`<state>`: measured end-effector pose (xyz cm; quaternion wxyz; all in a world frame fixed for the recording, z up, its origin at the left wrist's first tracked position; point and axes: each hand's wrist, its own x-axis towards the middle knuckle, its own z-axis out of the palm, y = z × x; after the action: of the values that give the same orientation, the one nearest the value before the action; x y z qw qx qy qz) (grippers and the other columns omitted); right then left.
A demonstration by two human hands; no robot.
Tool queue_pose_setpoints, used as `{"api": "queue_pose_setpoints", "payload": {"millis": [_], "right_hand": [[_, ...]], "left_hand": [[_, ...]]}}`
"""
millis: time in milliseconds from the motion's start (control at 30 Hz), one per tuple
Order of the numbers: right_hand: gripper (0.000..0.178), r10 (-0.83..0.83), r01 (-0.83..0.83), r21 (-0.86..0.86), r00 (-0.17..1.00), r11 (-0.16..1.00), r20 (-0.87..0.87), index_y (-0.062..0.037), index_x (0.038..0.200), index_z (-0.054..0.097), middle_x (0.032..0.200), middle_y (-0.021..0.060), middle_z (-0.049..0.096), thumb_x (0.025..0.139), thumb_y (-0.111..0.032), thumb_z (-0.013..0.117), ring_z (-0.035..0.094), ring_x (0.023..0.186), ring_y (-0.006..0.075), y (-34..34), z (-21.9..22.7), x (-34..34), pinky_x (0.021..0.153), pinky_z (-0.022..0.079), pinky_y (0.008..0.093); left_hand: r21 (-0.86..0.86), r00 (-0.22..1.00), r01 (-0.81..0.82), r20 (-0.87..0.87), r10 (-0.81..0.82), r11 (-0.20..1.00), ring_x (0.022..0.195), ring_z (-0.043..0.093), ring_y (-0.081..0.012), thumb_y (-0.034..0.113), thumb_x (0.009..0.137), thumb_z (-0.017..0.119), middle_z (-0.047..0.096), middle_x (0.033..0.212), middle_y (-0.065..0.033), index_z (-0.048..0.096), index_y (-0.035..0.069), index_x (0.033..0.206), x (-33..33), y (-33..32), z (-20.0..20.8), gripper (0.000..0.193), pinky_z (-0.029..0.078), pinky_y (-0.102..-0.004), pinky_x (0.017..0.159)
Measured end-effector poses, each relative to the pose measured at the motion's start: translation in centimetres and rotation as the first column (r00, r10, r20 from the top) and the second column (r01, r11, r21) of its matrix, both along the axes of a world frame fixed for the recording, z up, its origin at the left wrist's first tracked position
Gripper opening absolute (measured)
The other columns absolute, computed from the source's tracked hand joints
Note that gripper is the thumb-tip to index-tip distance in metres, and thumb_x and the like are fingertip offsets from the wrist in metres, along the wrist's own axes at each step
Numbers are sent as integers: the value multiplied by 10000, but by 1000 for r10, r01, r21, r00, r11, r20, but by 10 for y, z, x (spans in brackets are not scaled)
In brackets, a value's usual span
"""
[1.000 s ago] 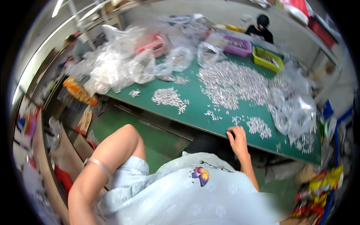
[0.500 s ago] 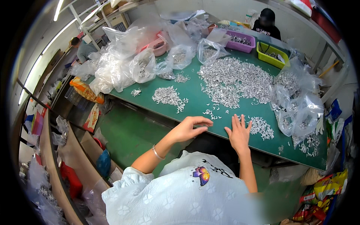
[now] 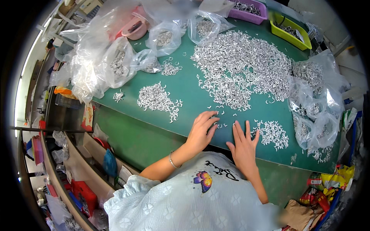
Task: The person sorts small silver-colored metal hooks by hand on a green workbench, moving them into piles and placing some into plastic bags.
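My right hand [image 3: 244, 149] lies nearly flat by the near edge of the green table, fingers stretched and spread, its fingertips beside a small pile of curved silver metal pieces [image 3: 273, 134]. Over a few loose pieces [image 3: 220, 126] hovers or rests my left hand [image 3: 201, 130], its fingers bent and apart. I see nothing held in it, though its palm side is hidden. A large heap of the same C-shaped pieces [image 3: 241, 69] spreads beyond both hands. Farther left lies a medium pile [image 3: 156, 98], with a tiny cluster [image 3: 118, 96] next to it.
Clear plastic bags of metal parts crowd the left side [image 3: 117, 63] and right side [image 3: 322, 127] of the green table [image 3: 192, 90]. At the back stand a pink basin [image 3: 135, 30], a purple basket [image 3: 250, 16] and a yellow-green basket [image 3: 293, 32]. Shelves [image 3: 86, 169] stand at lower left.
My left hand has reached forward onto the loose pieces by the table edge. My right hand stays by the small pile, fingers a little more spread. The view has tilted down.
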<state>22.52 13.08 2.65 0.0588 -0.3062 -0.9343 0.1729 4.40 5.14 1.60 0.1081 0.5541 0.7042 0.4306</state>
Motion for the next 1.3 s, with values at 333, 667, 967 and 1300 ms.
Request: {"api": "queue_pose_setpoints", "payload": {"millis": [333, 667, 967, 1300], "right_hand": [[515, 113, -121, -215, 993, 969, -45, -17, 1371, 485, 1482, 69, 426, 916, -228, 598, 264, 1442, 321, 17, 16, 14, 1110, 100, 659], [477, 49, -45, -43, 995, 998, 90, -42, 1345, 520, 1472, 45, 441, 896, -169, 619, 297, 1427, 309, 27, 11, 4, 1108, 129, 658], [631, 109, -101, -71, 988, 992, 111, -75, 1420, 451, 1527, 18, 363, 862, -292, 652, 243, 1447, 313, 12, 5, -9, 1097, 125, 681], [644, 186, -184, -58, 982, 981, 42, -86, 1413, 463, 1526, 15, 364, 844, -308, 668, 244, 1441, 332, 5, -1, -21, 1081, 158, 682]], "left_hand": [[-79, 987, 106, -113, -114, 991, 1060, 546, -266, 66, 761, 737, 582, 1203, -68, 632, 74, 1141, 29, 4, -12, 395, 386, -413, 889], [-5, 988, 86, -125, -86, 996, 886, 563, -213, 53, 739, 750, 609, 970, -29, 682, 65, 938, 23, -9, -25, 210, 349, -367, 768], [-1, 999, 11, -44, -11, 1000, 860, 582, -224, 28, 771, 720, 614, 951, -51, 666, 51, 950, 14, -17, -22, 189, 372, -354, 757], [17, 999, -39, -21, 39, 999, 855, 599, -239, -43, 741, 710, 626, 965, -73, 665, 27, 996, 8, -24, -21, 269, 411, -355, 765]]}}
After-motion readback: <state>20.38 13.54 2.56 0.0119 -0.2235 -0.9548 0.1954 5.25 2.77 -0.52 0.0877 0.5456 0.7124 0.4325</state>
